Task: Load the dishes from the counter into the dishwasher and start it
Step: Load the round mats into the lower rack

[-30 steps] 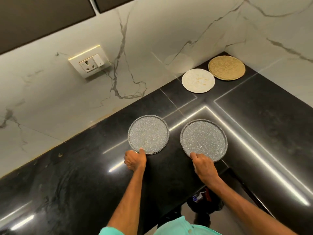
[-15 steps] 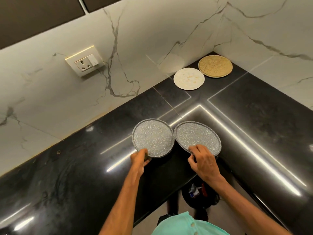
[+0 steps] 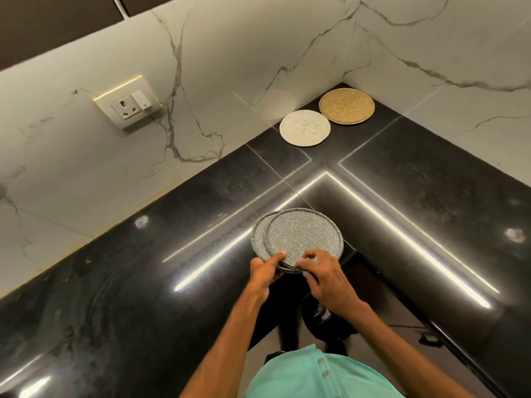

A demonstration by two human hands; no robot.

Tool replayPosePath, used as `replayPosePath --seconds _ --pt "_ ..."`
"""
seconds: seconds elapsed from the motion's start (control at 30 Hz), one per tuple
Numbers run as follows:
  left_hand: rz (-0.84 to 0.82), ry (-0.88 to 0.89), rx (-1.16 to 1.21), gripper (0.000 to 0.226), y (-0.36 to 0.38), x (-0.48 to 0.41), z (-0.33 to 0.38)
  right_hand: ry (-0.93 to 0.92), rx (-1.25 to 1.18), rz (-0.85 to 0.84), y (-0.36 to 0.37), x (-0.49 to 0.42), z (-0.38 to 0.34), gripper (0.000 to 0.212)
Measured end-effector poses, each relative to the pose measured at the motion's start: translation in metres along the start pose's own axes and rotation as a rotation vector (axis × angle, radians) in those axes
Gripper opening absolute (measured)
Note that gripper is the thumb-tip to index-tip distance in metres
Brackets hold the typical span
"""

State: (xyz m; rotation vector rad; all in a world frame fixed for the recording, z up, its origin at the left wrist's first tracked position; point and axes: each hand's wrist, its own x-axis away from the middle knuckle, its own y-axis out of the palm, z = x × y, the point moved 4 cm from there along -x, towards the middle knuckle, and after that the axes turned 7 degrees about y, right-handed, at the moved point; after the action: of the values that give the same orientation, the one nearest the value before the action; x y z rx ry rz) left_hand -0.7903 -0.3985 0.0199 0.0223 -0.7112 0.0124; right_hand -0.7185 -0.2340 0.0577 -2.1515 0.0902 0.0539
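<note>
Plates (image 3: 290, 245), two of them, grey and speckled, are seen in the head view near the inner corner of the black counter (image 3: 402, 202), close to its front edge. They are stacked with an offset: the upper plate (image 3: 306, 232) is shifted to the right, so that only a narrow crescent of the lower plate (image 3: 258, 237) is shown on the left side. The left hand (image 3: 263, 275) is brought up from below with the forearm stretched forward. Its thumb is laid on top, over the near rims where the two overlap; the other fingers are hidden under the stack, so the pair is taken as pinched between thumb and fingers. The right hand (image 3: 330, 280) is reached in from the right with the wrist bent slightly inward. Its fingers are curled over the near rim of the upper plate, and the fingertips are pressed on the speckled surface. The two hands are held just beside each other. Far in the corner a white round mat (image 3: 305, 127) and a woven tan mat (image 3: 346, 106) are laid flat, touching or nearly so. A wall socket (image 3: 128, 103) is fixed on the marble wall (image 3: 230, 67). A teal shirt (image 3: 310, 377) is seen at the bottom edge.
</note>
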Motion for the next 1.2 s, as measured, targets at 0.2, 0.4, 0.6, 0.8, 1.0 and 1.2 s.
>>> replayPosePath --seconds 0.2,0.4,0.6,0.8,1.0,1.2 --pt "-0.122 0.04 -0.103 0.044 0.006 -0.001 0.014 0.671 -0.268 0.431 -0.036 0.027 0.049 0.047" --pt "-0.449 0.164 -0.344 0.039 0.036 0.014 0.024 1.25 -1.028 0.334 -0.017 0.078 0.089 0.026" --pt "-0.611 0.25 -0.496 0.059 0.077 0.03 0.019 1.333 -1.241 0.659 -0.039 0.151 0.104 0.008" --pt "-0.715 0.47 -0.85 0.045 0.108 0.058 0.003 1.434 -1.178 0.923 -0.067 0.254 0.108 0.025" --pt "-0.771 0.713 -1.103 0.041 0.148 0.146 -0.03 1.521 -1.125 1.131 -0.059 0.374 0.091 0.04" --pt "-0.944 0.88 -1.386 0.04 0.169 0.241 -0.124 1.637 -1.064 1.221 -0.042 0.508 0.06 0.037"
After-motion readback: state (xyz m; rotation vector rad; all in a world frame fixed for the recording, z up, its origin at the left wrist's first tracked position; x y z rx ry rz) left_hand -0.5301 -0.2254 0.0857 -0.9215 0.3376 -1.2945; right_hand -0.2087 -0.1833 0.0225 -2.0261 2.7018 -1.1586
